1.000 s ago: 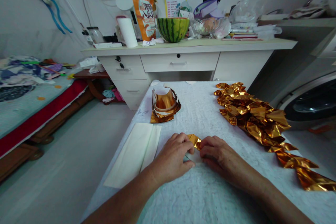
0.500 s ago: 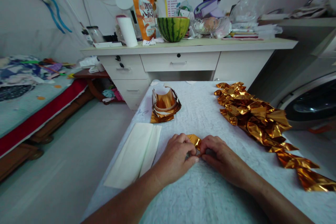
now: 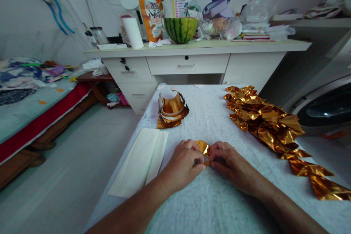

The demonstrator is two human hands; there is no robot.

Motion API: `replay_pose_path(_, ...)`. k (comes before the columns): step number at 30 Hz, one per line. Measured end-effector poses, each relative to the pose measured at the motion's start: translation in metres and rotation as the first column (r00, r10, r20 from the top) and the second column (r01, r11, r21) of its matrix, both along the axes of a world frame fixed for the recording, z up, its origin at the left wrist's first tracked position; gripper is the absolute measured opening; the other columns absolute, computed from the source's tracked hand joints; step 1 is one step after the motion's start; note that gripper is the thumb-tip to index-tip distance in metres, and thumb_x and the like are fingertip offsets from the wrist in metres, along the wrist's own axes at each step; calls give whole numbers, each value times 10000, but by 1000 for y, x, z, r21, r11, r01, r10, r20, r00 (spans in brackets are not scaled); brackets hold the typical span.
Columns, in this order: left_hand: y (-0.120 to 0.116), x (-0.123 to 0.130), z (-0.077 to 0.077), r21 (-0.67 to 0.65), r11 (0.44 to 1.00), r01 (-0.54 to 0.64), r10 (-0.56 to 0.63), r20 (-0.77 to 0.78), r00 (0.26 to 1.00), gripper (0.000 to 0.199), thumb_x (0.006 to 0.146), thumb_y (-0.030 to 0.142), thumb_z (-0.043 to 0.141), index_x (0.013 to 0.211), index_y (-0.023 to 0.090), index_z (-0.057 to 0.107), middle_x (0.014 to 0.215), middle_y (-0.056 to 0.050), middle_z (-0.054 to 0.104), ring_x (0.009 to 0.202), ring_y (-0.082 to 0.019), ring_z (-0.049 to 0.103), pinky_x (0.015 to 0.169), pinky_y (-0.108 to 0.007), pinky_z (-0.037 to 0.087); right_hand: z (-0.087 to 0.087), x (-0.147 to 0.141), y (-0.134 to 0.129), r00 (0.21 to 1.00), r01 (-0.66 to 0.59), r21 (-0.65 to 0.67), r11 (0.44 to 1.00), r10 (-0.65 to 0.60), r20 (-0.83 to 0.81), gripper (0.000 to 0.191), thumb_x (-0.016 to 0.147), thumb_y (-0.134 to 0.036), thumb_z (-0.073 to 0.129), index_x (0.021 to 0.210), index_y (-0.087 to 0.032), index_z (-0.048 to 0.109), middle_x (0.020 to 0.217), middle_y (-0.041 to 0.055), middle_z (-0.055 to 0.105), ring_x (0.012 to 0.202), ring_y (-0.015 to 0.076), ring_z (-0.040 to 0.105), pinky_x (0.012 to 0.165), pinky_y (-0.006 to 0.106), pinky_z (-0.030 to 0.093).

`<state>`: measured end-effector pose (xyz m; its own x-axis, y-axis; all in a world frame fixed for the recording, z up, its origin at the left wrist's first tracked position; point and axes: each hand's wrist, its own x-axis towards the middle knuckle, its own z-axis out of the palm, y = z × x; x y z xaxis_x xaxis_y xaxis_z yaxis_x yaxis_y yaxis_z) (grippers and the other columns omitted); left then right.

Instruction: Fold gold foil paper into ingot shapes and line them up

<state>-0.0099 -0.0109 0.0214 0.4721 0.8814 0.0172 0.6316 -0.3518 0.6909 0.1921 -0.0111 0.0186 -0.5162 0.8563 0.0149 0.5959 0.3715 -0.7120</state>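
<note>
Over pale quilted tablecloth [image 3: 204, 113], lower centre | pinching small shiny gold foil piece [image 3: 203, 147], mid-frame, between bent fingertips of left hand [image 3: 185, 162] and right hand [image 3: 229, 162] | versus one second earlier: thumbs drawn in, gold foil edge [image 3: 207, 163] newly visible between | top centre: Chinese lettering on orange plastic pouch [image 3: 150, 16] and yellow-bordered paper poster [image 3: 183, 4], small lines illegible

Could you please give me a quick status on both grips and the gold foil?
Left grip, right grip: both pinching gold foil piece. Piece partly hidden between them. Nearby: white sheets to the left, foil pile to the right.
</note>
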Motion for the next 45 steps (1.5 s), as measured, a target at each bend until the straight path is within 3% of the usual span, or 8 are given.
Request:
replay_pose_path(7,-1,2,-2,48,999,-21,21,-8,1000,79,825,178,634,748,193,630,950,-19,577,967,-194,526,882,-351,408,-6,-3,-1,995,103,51,993,-103,-4,109,843,-113,557,811,-216,543,851,6,605,844,186,537,762,337,403)
replay_pose_path(14,-1,7,-8,108,992,-66,71,-44,996,90,788,127,619,726,189,600,919,-19,580,925,-195,530,852,-346,410,-10,-5,-1,990,139,75,987,-138,-24,126,809,-114,571,869,-224,556,879,9,623,853,196,550,772,346,404)
replay_pose_path(30,-1,11,-7,103,987,-125,132,-58,990,130,713,81,621,678,190,561,859,-17,553,897,-201,523,815,-330,411,-9,-9,-2,986,159,99,982,-163,40,165,783,-81,556,872,-220,551,868,13,625,844,203,543,773,364,382)
replay_pose_path(45,-1,9,-10,115,985,-125,130,-33,991,121,755,110,627,698,193,560,869,-15,555,903,-201,520,810,-333,402,-13,-10,-1,985,156,109,982,-162,50,139,804,-101,558,881,-216,554,879,15,629,845,198,531,769,357,371)
